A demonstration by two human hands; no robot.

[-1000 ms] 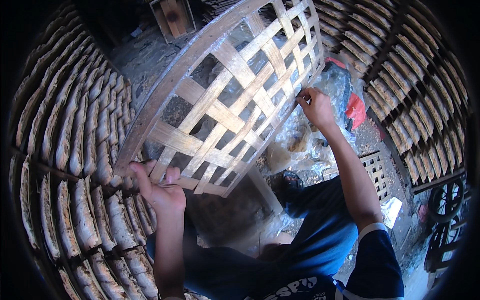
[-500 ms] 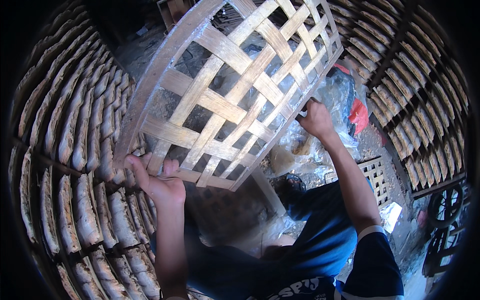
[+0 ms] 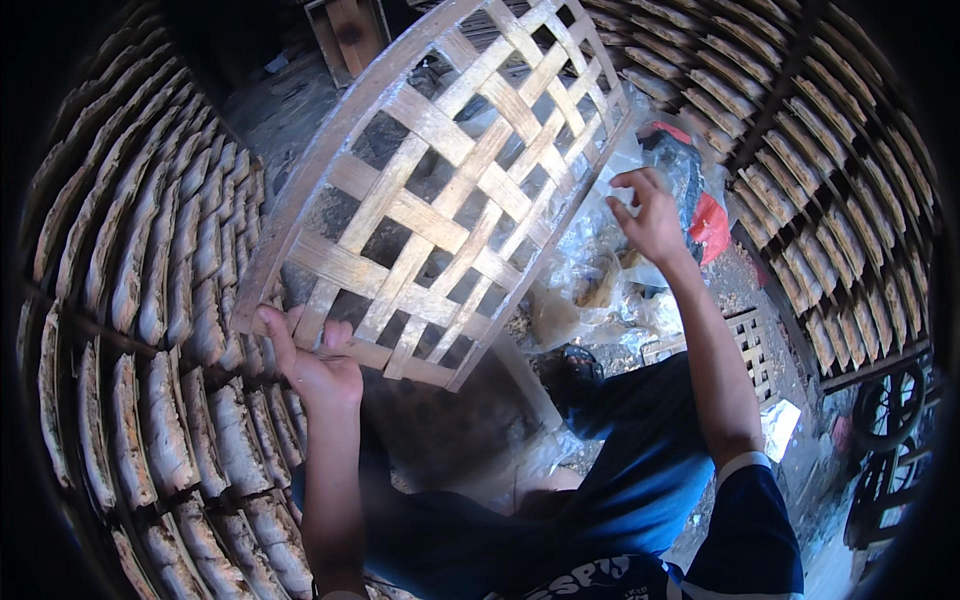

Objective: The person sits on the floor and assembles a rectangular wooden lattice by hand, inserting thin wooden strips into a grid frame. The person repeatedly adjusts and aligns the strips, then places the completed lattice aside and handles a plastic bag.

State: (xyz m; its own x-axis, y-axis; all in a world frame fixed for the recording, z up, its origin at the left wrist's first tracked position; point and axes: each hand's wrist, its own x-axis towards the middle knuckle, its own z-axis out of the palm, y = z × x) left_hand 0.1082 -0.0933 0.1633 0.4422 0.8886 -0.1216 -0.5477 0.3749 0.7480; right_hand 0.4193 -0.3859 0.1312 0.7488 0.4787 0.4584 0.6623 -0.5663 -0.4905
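A woven lattice panel (image 3: pixel 455 155) of pale flat strips hangs tilted in front of me, with a curved, darker wooden rim along its left and a straight edge along its right. My left hand (image 3: pixel 315 362) is closed round its lower left corner, thumb on the near face and fingers coming through the weave. Off to the right of the straight edge, my right hand (image 3: pixel 648 218) is held in the air, apart from the panel. Its fingers are bent and spread, and I see nothing between them.
Stacked rows of curved tile-like pieces (image 3: pixel 170 400) rise at the left; similar rows (image 3: pixel 790 240) stand at the right. Clear plastic sheeting (image 3: pixel 585 290) and a red piece (image 3: pixel 710 228) lie on the floor beyond my right hand. A smaller lattice (image 3: pixel 750 350) lies near my knee. Dark wheels (image 3: pixel 890 410) stand far right.
My right hand has let go of the panel's right edge and moved slightly up and away. The panel has swung a little to the left, still in my left hand.
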